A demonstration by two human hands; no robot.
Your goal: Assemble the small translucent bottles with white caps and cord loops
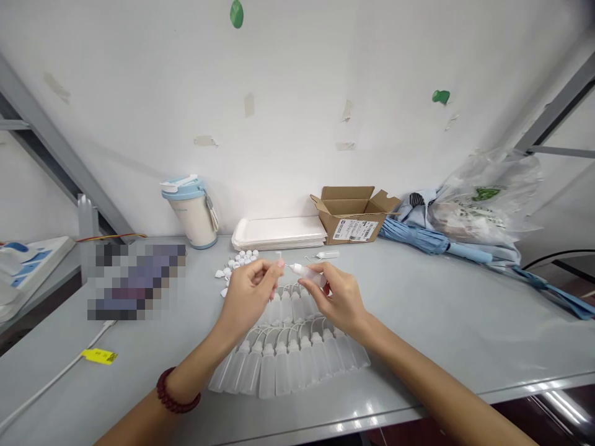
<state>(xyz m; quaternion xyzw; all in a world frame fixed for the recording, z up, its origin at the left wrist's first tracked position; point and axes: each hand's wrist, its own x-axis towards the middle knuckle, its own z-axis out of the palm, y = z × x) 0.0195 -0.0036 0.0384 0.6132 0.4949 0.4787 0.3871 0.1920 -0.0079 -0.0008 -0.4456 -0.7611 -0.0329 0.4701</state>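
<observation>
My right hand (pixel 341 294) grips a small white squeeze bottle (pixel 307 272), its narrow nozzle pointing left. Close to that nozzle, my left hand (pixel 251 288) has thumb and forefinger pinched together. A small white piece (pixel 279 253) shows just above those fingertips; its kind is unclear. Below both hands lie two rows of translucent squeeze bottles (pixel 281 368) with thin curved tubes at their tops, partly hidden by the hands. Several small white caps (pixel 231 265) are scattered beyond my left hand. Another small bottle (pixel 328 254) lies alone behind my right hand.
Along the wall stand a cream tumbler with a blue lid (pixel 198 217), stacked white trays (pixel 281 232) and an open cardboard box (pixel 353 220). A folded blue umbrella (pixel 418 238) and a plastic bag (pixel 483 198) lie right. A white cable (pixel 51 387) with a yellow tag (pixel 99 356) crosses the left side.
</observation>
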